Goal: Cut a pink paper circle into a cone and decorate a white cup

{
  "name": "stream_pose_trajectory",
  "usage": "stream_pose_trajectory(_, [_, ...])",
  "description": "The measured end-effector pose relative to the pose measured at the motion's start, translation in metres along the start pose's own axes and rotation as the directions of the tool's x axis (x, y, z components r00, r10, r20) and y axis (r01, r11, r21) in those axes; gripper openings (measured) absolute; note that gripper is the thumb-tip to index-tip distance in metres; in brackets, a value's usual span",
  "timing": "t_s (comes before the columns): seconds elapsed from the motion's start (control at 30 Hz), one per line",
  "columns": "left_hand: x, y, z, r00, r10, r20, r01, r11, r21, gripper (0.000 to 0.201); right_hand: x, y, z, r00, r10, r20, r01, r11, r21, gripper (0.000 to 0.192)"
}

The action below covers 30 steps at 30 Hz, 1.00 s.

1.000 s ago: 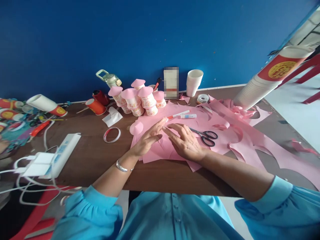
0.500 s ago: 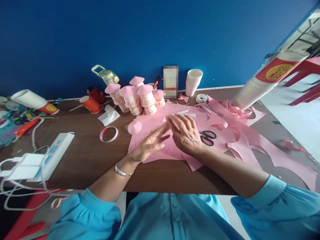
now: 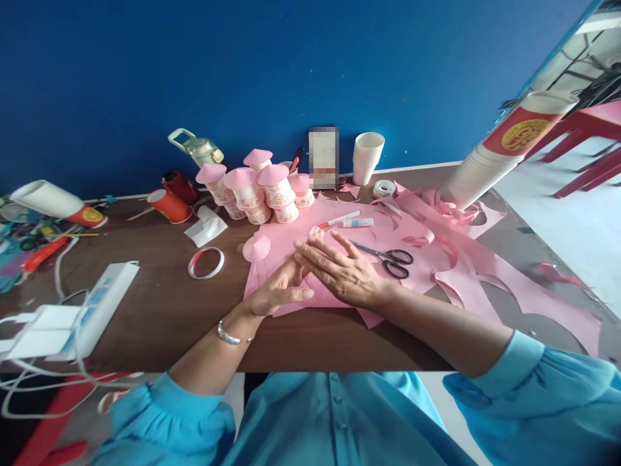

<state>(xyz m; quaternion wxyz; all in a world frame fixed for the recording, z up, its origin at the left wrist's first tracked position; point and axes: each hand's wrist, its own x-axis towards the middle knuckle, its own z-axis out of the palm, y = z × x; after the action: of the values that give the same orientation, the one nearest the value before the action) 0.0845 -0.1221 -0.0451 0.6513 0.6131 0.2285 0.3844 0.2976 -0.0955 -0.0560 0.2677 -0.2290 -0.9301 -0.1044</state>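
My left hand and my right hand touch above the front of the pink paper sheets. The right hand lies across the left fingertips, palm down, with its fingers stretched and the index apart. The left thumb points out to the right, and part of the left fingers is hidden. No object shows in either hand. Right behind them are a red-and-white pen, a small white tube and black-handled scissors. A pink paper cone rests at the paper's left edge.
Stacked patterned cups with pink cone tops stand at the back. A tape roll and a power strip are at left. White cup stacks, a ribbon spool and paper scraps lie toward the right.
My right hand has slid down and left across the left fingertips, its fingers now more spread. More of the pen, the tube and the scissors shows. The view has shifted slightly.
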Motion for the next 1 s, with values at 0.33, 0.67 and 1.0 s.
stream_pose_trajectory(0.33, [-0.004,-0.005,-0.009,0.999,0.016,0.043,-0.022,0.991,0.13,0.094,-0.005,0.019,-0.01,0.983,0.105,-0.152,-0.107,0.994,-0.002,0.077])
stream_pose_trajectory(0.67, [-0.002,0.006,-0.013,0.985,0.171,0.025,-0.17,0.936,0.309,0.074,-0.009,0.052,-0.007,0.858,0.505,0.094,-0.501,0.863,-0.069,0.033])
stream_pose_trajectory(1.0, [0.0,-0.022,-0.008,0.981,0.033,0.189,-0.191,0.273,0.943,0.075,-0.011,0.066,-0.028,0.665,0.641,0.384,-0.586,0.766,-0.263,0.022])
